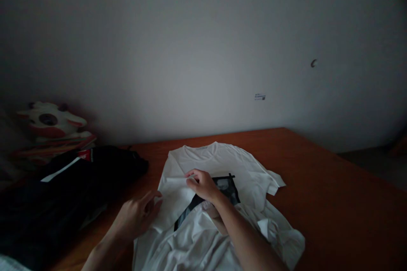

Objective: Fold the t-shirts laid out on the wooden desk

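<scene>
A plain grey wall (190,51) spans the far side, its middle faintly lit, its edges dim; a small printed label (260,97) and a curved mark (314,63) sit right of centre; the reddish-brown wooden tabletop (318,194) reaches toward it; darkness fills the far right corner.

We see a dim scene: a soft glow brightens the middle of the wall (203,67), the corners darken, and black cloth (104,178) at left loses detail in shadow. Edges look stretched and soft.
</scene>
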Available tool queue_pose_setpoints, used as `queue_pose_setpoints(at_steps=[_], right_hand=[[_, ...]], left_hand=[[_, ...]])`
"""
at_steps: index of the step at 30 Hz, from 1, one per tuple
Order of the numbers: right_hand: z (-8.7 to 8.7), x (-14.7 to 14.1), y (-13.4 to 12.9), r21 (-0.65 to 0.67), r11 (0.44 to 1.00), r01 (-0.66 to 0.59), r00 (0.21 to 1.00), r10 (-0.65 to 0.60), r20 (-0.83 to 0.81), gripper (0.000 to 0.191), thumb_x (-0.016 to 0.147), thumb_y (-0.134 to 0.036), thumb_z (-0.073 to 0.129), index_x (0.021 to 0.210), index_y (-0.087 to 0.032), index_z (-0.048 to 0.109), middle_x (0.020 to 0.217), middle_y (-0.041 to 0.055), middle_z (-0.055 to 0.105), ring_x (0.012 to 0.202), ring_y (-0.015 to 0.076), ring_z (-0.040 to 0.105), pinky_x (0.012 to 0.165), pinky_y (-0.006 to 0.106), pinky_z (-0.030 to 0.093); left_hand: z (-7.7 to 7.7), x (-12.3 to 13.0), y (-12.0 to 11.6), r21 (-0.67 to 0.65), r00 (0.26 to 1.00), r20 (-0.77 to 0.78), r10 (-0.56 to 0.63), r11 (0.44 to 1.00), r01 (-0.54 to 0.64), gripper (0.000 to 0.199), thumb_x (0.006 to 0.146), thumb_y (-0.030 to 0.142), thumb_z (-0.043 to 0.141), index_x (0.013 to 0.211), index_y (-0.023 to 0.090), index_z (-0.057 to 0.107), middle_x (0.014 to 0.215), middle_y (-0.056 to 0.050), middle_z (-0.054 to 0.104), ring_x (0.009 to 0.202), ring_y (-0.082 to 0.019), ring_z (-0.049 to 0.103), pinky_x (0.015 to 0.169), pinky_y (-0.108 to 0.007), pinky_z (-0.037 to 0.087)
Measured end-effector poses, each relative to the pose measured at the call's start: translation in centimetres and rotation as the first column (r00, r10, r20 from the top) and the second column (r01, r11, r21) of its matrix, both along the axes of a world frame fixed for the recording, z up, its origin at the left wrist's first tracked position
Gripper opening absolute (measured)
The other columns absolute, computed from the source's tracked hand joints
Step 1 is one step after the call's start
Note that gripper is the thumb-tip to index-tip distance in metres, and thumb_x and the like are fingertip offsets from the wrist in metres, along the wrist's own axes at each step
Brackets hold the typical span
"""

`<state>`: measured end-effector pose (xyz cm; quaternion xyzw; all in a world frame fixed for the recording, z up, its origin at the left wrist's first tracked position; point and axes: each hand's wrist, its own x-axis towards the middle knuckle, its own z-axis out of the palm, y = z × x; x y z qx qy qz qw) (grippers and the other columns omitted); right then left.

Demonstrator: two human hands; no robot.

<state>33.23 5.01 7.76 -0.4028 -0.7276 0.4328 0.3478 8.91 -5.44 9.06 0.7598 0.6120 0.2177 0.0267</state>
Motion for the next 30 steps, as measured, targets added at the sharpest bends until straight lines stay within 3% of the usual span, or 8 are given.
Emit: queue_pose_setpoints(at_steps=[2,7,9,13,16,19,26,30], right_hand=[[0.0,0.2,-0.1,0.085,0.996,-0.017,0.995,0.009,0.103,0.023,0.081,-0.019,0.059,0.096,-0.021,0.076,0.056,-0.0052,0.062,0.051,0.0113,0.049,0.052,0.020,0.032],[-0.1,0.2,-0.5,0.199,0.978,-0.057,0.975,0.011,0.224,0.020,0.081,-0.021,0.061,0.091,-0.026,0.078,0.074,-0.0021,0.075,0.066,0.0152,0.064,0.061,0.021,0.037],[-0.1,0.0,-0.6,0.199,0.978,-0.055,0.974,0.009,0.227,0.021,0.082,-0.020,0.060,0.091,-0.027,0.078,0.081,-0.0014,0.078,0.072,0.0160,0.067,0.065,0.021,0.040],[0.2,0.1,-0.6,0.186,0.982,-0.044,0.970,-0.003,0.243,0.019,0.083,-0.022,0.062,0.093,-0.027,0.078,0.077,-0.0019,0.077,0.070,0.0159,0.066,0.064,0.022,0.038],[0.5,0.3,-0.6,0.185,0.982,-0.046,0.971,0.000,0.238,0.019,0.081,-0.023,0.066,0.095,-0.027,0.078,0.072,-0.0030,0.074,0.067,0.0153,0.063,0.061,0.022,0.036],[0.5,0.4,-0.6,0.169,0.984,-0.051,0.977,0.014,0.215,0.020,0.079,-0.025,0.068,0.096,-0.027,0.077,0.068,-0.0041,0.070,0.064,0.0148,0.060,0.059,0.022,0.034],[0.1,0.1,-0.3,0.154,0.988,-0.032,0.988,0.008,0.152,0.022,0.081,-0.025,0.062,0.098,-0.026,0.075,0.060,-0.0063,0.060,0.057,0.0131,0.052,0.056,0.022,0.031],[-0.1,0.0,0.2,0.184,0.971,0.155,0.973,-0.183,0.144,0.024,0.084,-0.023,0.057,0.103,-0.024,0.072,0.063,-0.0041,0.062,0.059,0.0144,0.055,0.058,0.024,0.032]], left_hand=[[-0.1,0.0,-0.2,0.053,0.997,0.030,0.074,0.996,-0.075,0.027,0.096,0.047,0.048,0.099,0.028,0.066,0.063,0.004,0.067,0.054,-0.014,0.065,0.054,-0.022,0.046],[0.6,0.9,1.1,0.194,0.976,0.182,0.117,0.969,-0.153,0.032,0.094,0.051,0.049,0.098,0.024,0.066,0.091,-0.005,0.074,0.081,-0.019,0.071,0.073,-0.027,0.055],[1.2,1.4,3.2,0.164,0.982,0.132,0.135,0.974,-0.156,0.032,0.096,0.046,0.044,0.101,0.022,0.066,0.098,-0.008,0.074,0.088,-0.021,0.071,0.078,-0.030,0.056],[2.4,2.0,9.3,0.053,0.990,-0.049,0.133,0.990,-0.131,0.035,0.097,0.026,0.035,0.116,0.020,0.064,0.115,-0.011,0.072,0.104,-0.022,0.069,0.093,-0.036,0.053],[2.7,2.1,13.4,-0.006,0.985,-0.120,0.121,0.992,-0.123,0.043,0.087,0.006,0.040,0.119,0.018,0.066,0.121,-0.012,0.071,0.112,-0.022,0.067,0.101,-0.038,0.049],[2.3,2.1,15.9,-0.071,0.978,-0.179,0.104,0.990,-0.118,0.053,0.076,-0.003,0.045,0.117,0.020,0.069,0.125,-0.010,0.071,0.120,-0.021,0.064,0.108,-0.035,0.044],[1.7,1.6,17.8,-0.103,0.956,-0.221,0.191,0.971,-0.218,0.028,0.089,0.013,0.047,0.101,0.022,0.071,0.111,-0.008,0.075,0.104,-0.025,0.070,0.093,-0.038,0.051],[2.1,1.7,18.3,-0.009,0.944,-0.165,0.286,0.957,-0.291,0.034,0.093,0.015,0.037,0.109,0.018,0.067,0.121,-0.014,0.069,0.107,-0.027,0.068,0.091,-0.039,0.052]])
